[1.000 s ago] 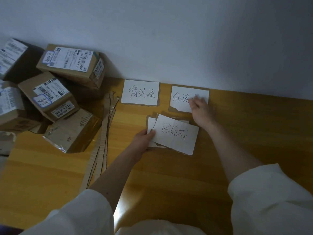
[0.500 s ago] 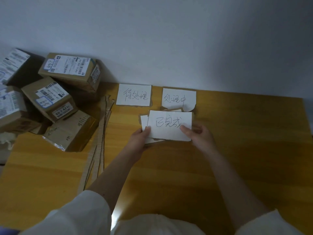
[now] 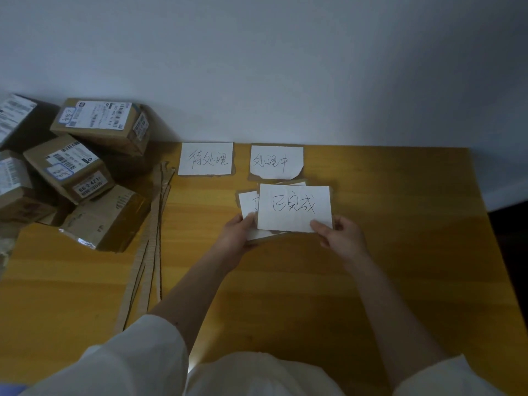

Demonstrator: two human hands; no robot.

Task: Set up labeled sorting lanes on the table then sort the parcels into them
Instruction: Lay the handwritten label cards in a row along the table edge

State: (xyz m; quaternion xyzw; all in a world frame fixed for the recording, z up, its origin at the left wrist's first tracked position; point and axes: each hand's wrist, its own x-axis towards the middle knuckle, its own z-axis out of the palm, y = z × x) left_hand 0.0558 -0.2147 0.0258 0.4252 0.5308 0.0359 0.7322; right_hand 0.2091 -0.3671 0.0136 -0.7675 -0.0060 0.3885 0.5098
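Two handwritten label cards lie flat at the table's far edge by the wall: one card [image 3: 205, 159] on the left, another card [image 3: 276, 162] with a torn corner to its right. Below them I hold a small stack of cards. My right hand [image 3: 341, 235] pinches the lower right corner of the top card [image 3: 294, 207]. My left hand [image 3: 238, 232] grips the left side of the stack of cards underneath [image 3: 248, 202], which are mostly hidden. Cardboard parcels with shipping labels [image 3: 77, 167] are piled at the left.
Long cardboard strips [image 3: 148, 252] lie on the wooden table [image 3: 400, 252] between the parcel pile and my left arm. A white wall runs along the table's far edge. The table's right edge drops to a dark floor.
My right hand left the torn-corner card by the wall and came back to grip the top card of the stack. The stack is now straightened and held by both hands.
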